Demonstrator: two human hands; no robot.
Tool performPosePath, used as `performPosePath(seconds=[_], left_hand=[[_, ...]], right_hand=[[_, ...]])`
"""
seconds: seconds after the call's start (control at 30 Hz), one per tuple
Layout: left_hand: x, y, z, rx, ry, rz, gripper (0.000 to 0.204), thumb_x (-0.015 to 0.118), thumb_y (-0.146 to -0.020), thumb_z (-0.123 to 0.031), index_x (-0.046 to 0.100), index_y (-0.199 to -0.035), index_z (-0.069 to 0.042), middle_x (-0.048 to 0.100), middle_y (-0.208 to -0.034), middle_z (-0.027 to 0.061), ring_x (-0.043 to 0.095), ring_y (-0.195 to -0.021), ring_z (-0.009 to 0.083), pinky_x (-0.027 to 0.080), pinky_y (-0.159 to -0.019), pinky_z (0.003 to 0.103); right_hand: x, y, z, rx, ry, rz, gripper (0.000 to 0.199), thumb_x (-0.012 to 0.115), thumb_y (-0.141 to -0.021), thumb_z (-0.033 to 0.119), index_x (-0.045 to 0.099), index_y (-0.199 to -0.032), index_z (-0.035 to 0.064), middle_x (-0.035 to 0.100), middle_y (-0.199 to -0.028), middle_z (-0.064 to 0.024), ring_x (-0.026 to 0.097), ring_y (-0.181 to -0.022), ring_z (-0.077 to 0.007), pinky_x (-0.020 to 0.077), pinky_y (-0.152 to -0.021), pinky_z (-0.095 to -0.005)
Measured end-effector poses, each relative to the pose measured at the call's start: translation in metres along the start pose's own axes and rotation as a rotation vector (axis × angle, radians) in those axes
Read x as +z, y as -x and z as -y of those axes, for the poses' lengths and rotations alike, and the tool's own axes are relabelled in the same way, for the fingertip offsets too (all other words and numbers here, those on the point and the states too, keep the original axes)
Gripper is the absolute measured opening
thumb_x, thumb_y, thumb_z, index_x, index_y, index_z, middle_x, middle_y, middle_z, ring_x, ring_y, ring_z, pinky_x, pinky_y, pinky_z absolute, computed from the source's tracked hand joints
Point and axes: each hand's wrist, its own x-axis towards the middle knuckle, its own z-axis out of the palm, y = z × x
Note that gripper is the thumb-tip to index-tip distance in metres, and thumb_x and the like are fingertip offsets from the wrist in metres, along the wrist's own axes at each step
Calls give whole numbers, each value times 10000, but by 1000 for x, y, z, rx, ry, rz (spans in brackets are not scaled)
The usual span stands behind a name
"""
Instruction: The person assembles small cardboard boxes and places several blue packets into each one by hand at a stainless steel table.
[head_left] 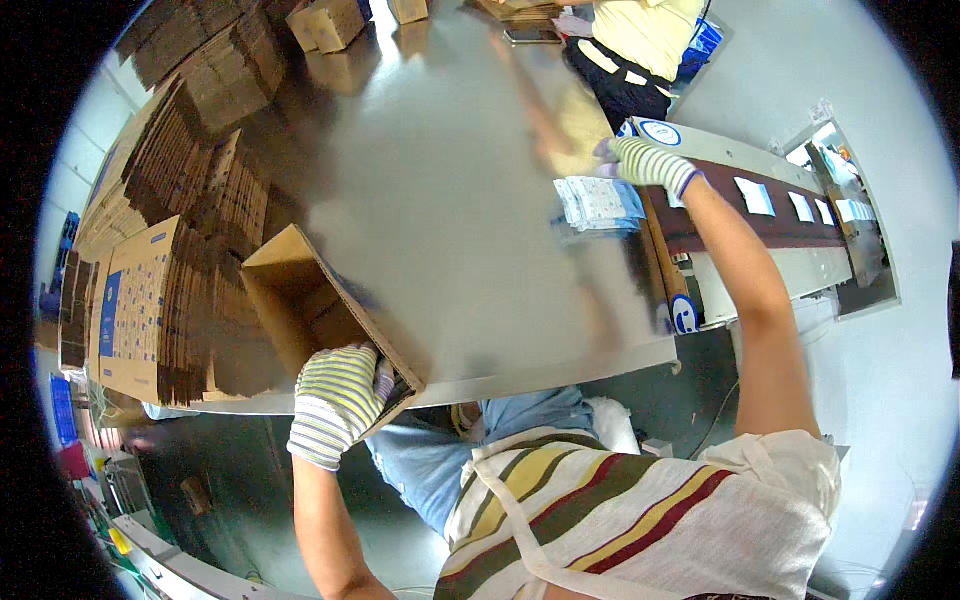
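An unfolded cardboard box (300, 305) lies tilted at the table's near left edge, its open side showing the bare inside. My left hand (340, 400), in a striped knit glove, is closed on its near edge; some fingertips are hidden. At the right, my right hand (645, 165), in a matching glove, reaches to the conveyor's end. Its fingers look apart and hold nothing I can see. Just below them, a small pile of white and blue packets (598, 204) rests at the table's right edge.
Stacks of flattened cartons (140, 310) crowd the left side of the shiny metal table (440, 200). Single packets (755, 197) lie spaced along the dark conveyor belt (715, 190). Across the table stands a person in a yellow top (645, 35), near a phone (532, 37). Made-up boxes (328, 25) sit at the back.
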Motion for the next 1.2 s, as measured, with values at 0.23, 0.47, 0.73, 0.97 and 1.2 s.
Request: performPosePath(seconds=[0.23, 0.47, 0.73, 0.97, 1.2], left_hand=[[-4, 7, 3, -58, 29, 3, 274, 575, -799, -295, 625, -828, -27, 624, -779, 182, 595, -756, 366, 469, -703, 458], [-7, 8, 2, -53, 43, -57, 278, 571, -787, -297, 652, -795, -31, 642, -795, 172, 616, -779, 338, 484, -720, 430], [-8, 13, 3, -82, 61, -17, 289, 546, -805, -302, 646, -790, -31, 642, -787, 175, 621, -778, 340, 483, -721, 437], [-5, 10, 4, -60, 15, -16, 311, 558, -796, -332, 648, -771, -35, 626, -739, 184, 610, -720, 362, 484, -669, 458], [23, 11, 15, 37, 42, -193, 283, 546, -815, -308, 651, -926, -71, 638, -853, 178, 606, -819, 353, 477, -770, 437]], right_hand=[[-44, -33, 10, -49, 224, 526, 458, 643, -749, 82, 554, -1194, 18, 649, -1089, -143, 606, -1031, -251, 458, -903, -329], [45, -55, -67, -140, 168, 663, 429, 620, -814, 262, 557, -1146, -3, 652, -964, -106, 617, -903, -259, 469, -836, -347], [32, 57, 176, 4, 299, 407, 642, 708, -690, 433, 565, -1144, 1, 586, -1089, -261, 582, -1008, -369, 471, -861, -454], [117, 38, 210, -331, -980, 185, 568, 700, -727, 311, 542, -1185, 14, 585, -1179, -165, 575, -1089, -279, 461, -922, -449], [-11, 7, 373, -716, -1576, -158, 557, 708, -747, 180, 522, -1254, 45, 569, -1227, -102, 509, -1162, -222, 371, -1028, -369]])
